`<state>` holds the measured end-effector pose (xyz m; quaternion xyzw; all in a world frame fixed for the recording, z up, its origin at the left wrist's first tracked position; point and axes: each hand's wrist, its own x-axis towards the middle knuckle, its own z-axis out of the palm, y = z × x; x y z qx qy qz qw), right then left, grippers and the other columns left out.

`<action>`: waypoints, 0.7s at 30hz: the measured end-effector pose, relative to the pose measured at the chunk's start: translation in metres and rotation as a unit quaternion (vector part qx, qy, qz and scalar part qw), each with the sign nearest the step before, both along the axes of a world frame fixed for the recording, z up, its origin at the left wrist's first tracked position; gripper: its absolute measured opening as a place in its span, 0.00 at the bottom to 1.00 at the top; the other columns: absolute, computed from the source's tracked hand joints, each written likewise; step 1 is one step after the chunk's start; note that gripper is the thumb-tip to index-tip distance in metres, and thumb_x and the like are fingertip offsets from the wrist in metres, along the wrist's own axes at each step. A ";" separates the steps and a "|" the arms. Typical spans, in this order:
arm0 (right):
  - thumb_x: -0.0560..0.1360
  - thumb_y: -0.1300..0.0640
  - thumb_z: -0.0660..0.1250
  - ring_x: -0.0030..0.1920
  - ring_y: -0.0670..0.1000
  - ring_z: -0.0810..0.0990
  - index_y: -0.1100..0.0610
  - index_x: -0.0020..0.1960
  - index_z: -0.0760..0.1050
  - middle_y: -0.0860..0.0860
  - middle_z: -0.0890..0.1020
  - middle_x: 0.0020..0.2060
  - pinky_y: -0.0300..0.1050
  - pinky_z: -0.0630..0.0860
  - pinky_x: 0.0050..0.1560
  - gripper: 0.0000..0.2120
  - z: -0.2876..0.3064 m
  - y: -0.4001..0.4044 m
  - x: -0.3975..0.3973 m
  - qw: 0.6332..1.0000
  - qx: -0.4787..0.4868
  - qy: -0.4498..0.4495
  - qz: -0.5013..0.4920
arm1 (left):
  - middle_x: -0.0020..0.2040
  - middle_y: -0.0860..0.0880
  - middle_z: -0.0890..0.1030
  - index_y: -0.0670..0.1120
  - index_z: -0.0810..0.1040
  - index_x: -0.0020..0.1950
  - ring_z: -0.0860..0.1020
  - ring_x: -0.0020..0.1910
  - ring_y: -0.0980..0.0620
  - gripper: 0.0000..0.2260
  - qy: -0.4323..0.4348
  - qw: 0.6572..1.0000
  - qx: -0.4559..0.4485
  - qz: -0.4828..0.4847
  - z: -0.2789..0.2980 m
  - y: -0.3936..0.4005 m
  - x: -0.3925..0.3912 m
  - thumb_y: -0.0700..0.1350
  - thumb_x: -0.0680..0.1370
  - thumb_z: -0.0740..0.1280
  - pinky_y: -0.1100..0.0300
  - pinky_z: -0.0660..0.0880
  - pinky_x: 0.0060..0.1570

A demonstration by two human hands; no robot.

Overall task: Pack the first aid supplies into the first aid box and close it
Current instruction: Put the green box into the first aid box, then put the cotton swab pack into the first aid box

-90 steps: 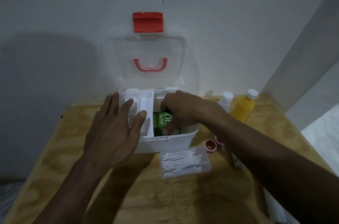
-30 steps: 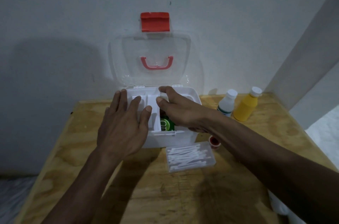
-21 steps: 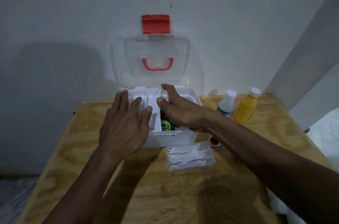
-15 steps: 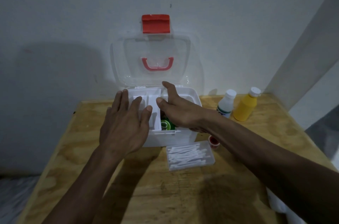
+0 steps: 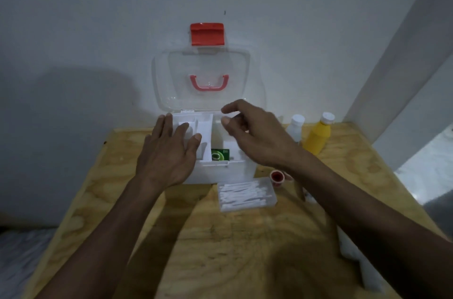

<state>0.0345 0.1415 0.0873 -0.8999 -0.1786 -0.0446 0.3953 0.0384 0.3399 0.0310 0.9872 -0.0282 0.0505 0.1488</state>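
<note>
- Right hand (image 5: 255, 137) has come up out of the first aid box (image 5: 220, 172) since 0.5 s ago; it now hovers over the box's right half at frame centre, thumb and fingers spread apart, gripping nothing.
- Left hand (image 5: 166, 154) hasn't shifted: flat, fingers splayed, palm down on the white tray insert (image 5: 204, 132) over the box's left side.
- Box sits centre frame on the wooden table (image 5: 245, 237), clear lid (image 5: 203, 83) standing upright vs. the wall, red latch (image 5: 207, 34) at top, red handle (image 5: 208, 82) mid-lid.
- Green packet (image 5: 220, 154) lies inside the box, just right of the tray, near the front wall.
- Clear case of cotton swabs (image 5: 247, 193) lies on the table just in front of the box, to the lower right.
- Small red-capped item (image 5: 277, 177) sits beside the case's upper right corner.
- 2 bottles stand at right of frame, well apart from the box: white bottle (image 5: 295, 127) and yellow bottle (image 5: 318, 135), side by side.
</note>
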 end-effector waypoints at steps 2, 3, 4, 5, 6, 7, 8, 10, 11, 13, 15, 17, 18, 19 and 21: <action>0.76 0.49 0.69 0.41 0.42 0.81 0.53 0.52 0.79 0.44 0.83 0.42 0.30 0.73 0.41 0.09 0.000 -0.021 -0.018 0.996 0.028 -0.078 -0.026 | 0.80 0.44 0.51 0.50 0.61 0.77 0.45 0.79 0.47 0.27 0.002 1.000 -0.002 -0.001 0.001 0.000 0.000 0.61 0.82 0.47 0.43 0.53 0.75; 0.74 0.48 0.72 0.41 0.42 0.80 0.52 0.48 0.80 0.43 0.83 0.39 0.29 0.72 0.40 0.09 -0.004 -0.032 -0.027 0.994 0.023 -0.097 -0.036 | 0.80 0.44 0.51 0.50 0.61 0.77 0.45 0.79 0.47 0.27 0.003 1.000 -0.002 -0.002 0.002 -0.001 0.000 0.61 0.82 0.47 0.43 0.52 0.76; 0.71 0.47 0.74 0.40 0.41 0.80 0.51 0.46 0.80 0.42 0.83 0.37 0.28 0.71 0.39 0.09 -0.009 -0.043 -0.035 0.994 0.009 -0.100 -0.040 | 0.80 0.44 0.51 0.50 0.61 0.77 0.45 0.79 0.47 0.27 0.003 1.000 -0.002 -0.003 0.002 -0.001 0.000 0.61 0.82 0.47 0.43 0.51 0.76; 0.70 0.46 0.75 0.40 0.40 0.79 0.51 0.45 0.80 0.42 0.82 0.37 0.27 0.69 0.38 0.10 -0.016 -0.052 -0.041 0.995 -0.009 -0.090 -0.040 | 0.80 0.44 0.51 0.50 0.61 0.77 0.45 0.79 0.47 0.27 0.005 1.000 -0.002 -0.003 0.002 -0.001 0.001 0.61 0.82 0.47 0.44 0.51 0.76; 0.68 0.45 0.76 0.41 0.39 0.78 0.50 0.45 0.80 0.42 0.82 0.38 0.27 0.69 0.38 0.11 -0.025 -0.060 -0.046 0.996 -0.025 -0.075 -0.032 | 0.80 0.44 0.51 0.50 0.61 0.77 0.45 0.79 0.47 0.27 0.006 1.000 -0.002 -0.001 0.002 -0.001 0.001 0.61 0.82 0.47 0.44 0.50 0.76; 0.67 0.43 0.76 0.43 0.38 0.77 0.50 0.45 0.80 0.42 0.82 0.40 0.27 0.69 0.38 0.14 -0.034 -0.066 -0.050 0.997 -0.042 -0.065 -0.025 | 0.80 0.43 0.51 0.50 0.62 0.77 0.45 0.79 0.47 0.27 0.006 1.000 -0.002 0.000 0.001 -0.001 0.002 0.61 0.82 0.48 0.44 0.50 0.76; 0.66 0.40 0.76 0.45 0.39 0.76 0.50 0.47 0.80 0.42 0.82 0.42 0.30 0.71 0.42 0.17 -0.044 -0.072 -0.053 0.996 -0.063 -0.060 -0.022 | 0.80 0.43 0.52 0.50 0.62 0.77 0.45 0.79 0.47 0.26 0.003 1.000 -0.002 0.000 0.000 0.000 0.002 0.60 0.82 0.48 0.43 0.50 0.76; 0.63 0.32 0.71 0.54 0.46 0.73 0.46 0.53 0.79 0.42 0.80 0.49 0.48 0.71 0.52 0.25 -0.062 -0.079 -0.057 0.990 -0.133 -0.044 -0.032 | 0.80 0.42 0.53 0.49 0.63 0.76 0.46 0.79 0.45 0.26 -0.007 1.000 -0.001 -0.005 -0.002 0.001 0.003 0.60 0.82 0.49 0.42 0.51 0.76; 0.63 0.30 0.70 0.60 0.50 0.69 0.44 0.58 0.77 0.42 0.78 0.55 0.52 0.66 0.56 0.29 -0.069 -0.080 -0.059 0.984 -0.174 -0.031 -0.035 | 0.80 0.41 0.53 0.49 0.63 0.76 0.46 0.79 0.44 0.26 -0.009 1.000 0.000 -0.007 -0.003 0.001 0.003 0.60 0.82 0.49 0.41 0.51 0.75; 0.63 0.30 0.70 0.68 0.52 0.59 0.43 0.65 0.72 0.43 0.71 0.67 0.56 0.57 0.62 0.34 -0.079 -0.081 -0.060 0.971 -0.235 -0.022 -0.031 | 0.80 0.41 0.53 0.49 0.63 0.76 0.47 0.79 0.44 0.29 -0.009 1.000 0.003 -0.010 -0.003 0.003 0.003 0.63 0.80 0.47 0.40 0.52 0.75; 0.63 0.29 0.69 0.69 0.50 0.54 0.43 0.67 0.71 0.42 0.68 0.69 0.57 0.53 0.64 0.36 -0.086 -0.078 -0.058 0.967 -0.252 -0.025 -0.024 | 0.80 0.41 0.54 0.48 0.64 0.76 0.47 0.79 0.43 0.34 -0.007 1.000 0.004 -0.011 -0.002 0.003 0.004 0.65 0.77 0.44 0.39 0.52 0.75; 0.63 0.29 0.69 0.67 0.49 0.56 0.44 0.65 0.72 0.40 0.72 0.64 0.58 0.50 0.64 0.35 -0.089 -0.077 -0.055 0.970 -0.242 -0.024 -0.017 | 0.80 0.42 0.54 0.49 0.64 0.76 0.47 0.79 0.44 0.35 -0.007 1.000 0.007 -0.010 -0.004 0.004 0.006 0.65 0.76 0.43 0.39 0.51 0.75; 0.63 0.29 0.70 0.66 0.48 0.57 0.44 0.63 0.73 0.39 0.74 0.59 0.59 0.50 0.64 0.34 -0.091 -0.077 -0.054 0.972 -0.235 -0.023 -0.014 | 0.80 0.42 0.54 0.49 0.63 0.76 0.47 0.79 0.44 0.34 -0.005 1.000 0.007 -0.009 -0.004 0.004 0.006 0.65 0.76 0.43 0.39 0.51 0.75; 0.63 0.29 0.70 0.66 0.48 0.58 0.45 0.61 0.73 0.38 0.75 0.55 0.59 0.49 0.65 0.32 -0.092 -0.077 -0.053 0.973 -0.228 -0.025 -0.011 | 0.80 0.42 0.53 0.49 0.63 0.76 0.46 0.79 0.44 0.33 -0.002 1.000 0.008 -0.008 -0.004 0.004 0.006 0.65 0.77 0.44 0.39 0.51 0.75; 0.63 0.30 0.70 0.65 0.48 0.60 0.45 0.59 0.74 0.39 0.75 0.52 0.57 0.48 0.64 0.30 -0.094 -0.079 -0.052 0.974 -0.221 -0.036 -0.009 | 0.80 0.43 0.53 0.49 0.63 0.76 0.46 0.79 0.44 0.30 -0.002 1.000 0.011 -0.006 -0.005 0.004 0.007 0.64 0.79 0.46 0.39 0.51 0.75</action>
